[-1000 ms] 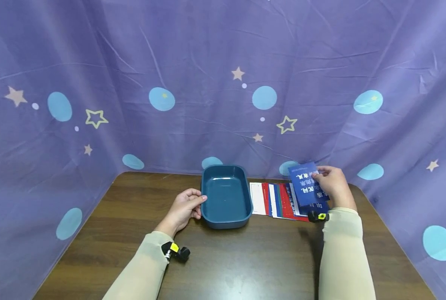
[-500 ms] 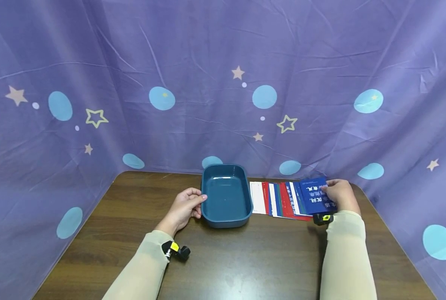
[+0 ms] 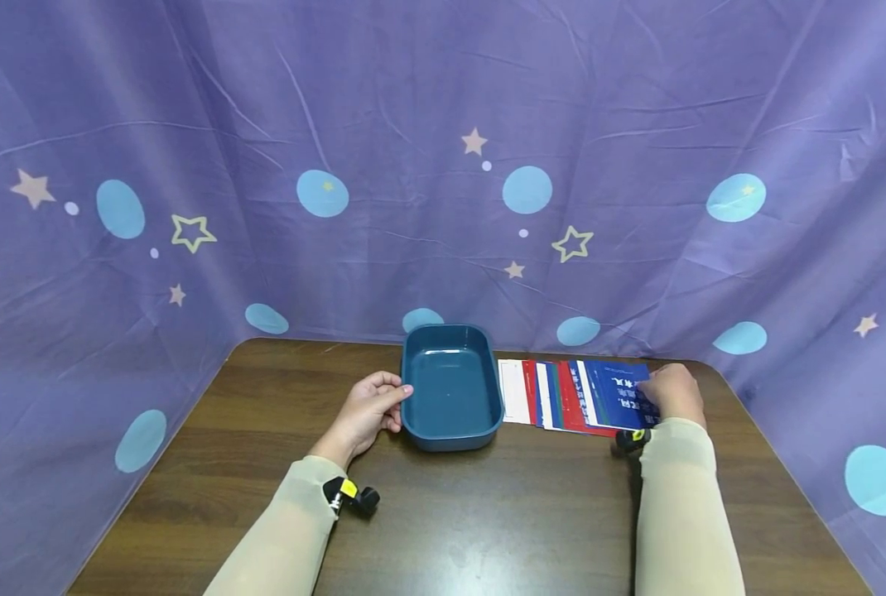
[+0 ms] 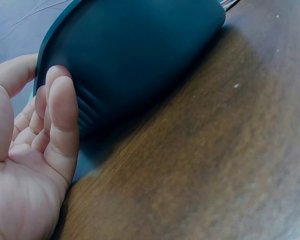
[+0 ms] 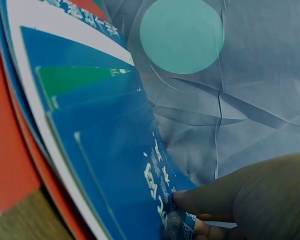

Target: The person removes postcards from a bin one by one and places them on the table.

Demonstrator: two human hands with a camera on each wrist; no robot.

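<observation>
My left hand (image 3: 368, 414) holds the near left rim of a deep teal rectangular dish (image 3: 450, 397), thumb over the rim and fingers against the outer wall. Nothing lies inside the dish. Right of it spreads an overlapping row of cards (image 3: 513, 393) in white, red, blue and green. At the row's right end, my right hand (image 3: 674, 393) pinches a blue card (image 3: 618, 393) with white writing. In the right wrist view, the thumb presses on top of this blue card (image 5: 120, 145) while fingers show beneath its edge. Part of the card is hidden by the hand.
Both hands are over a brown wooden table (image 3: 488, 513). A purple curtain (image 3: 413, 108) with stars and blue ovals hangs close behind the table's back edge and along both sides. Each wrist carries a small black camera (image 3: 361, 500).
My right hand has lowered the blue card from above the row, moving right and down onto its right end. The left hand has kept its hold on the dish.
</observation>
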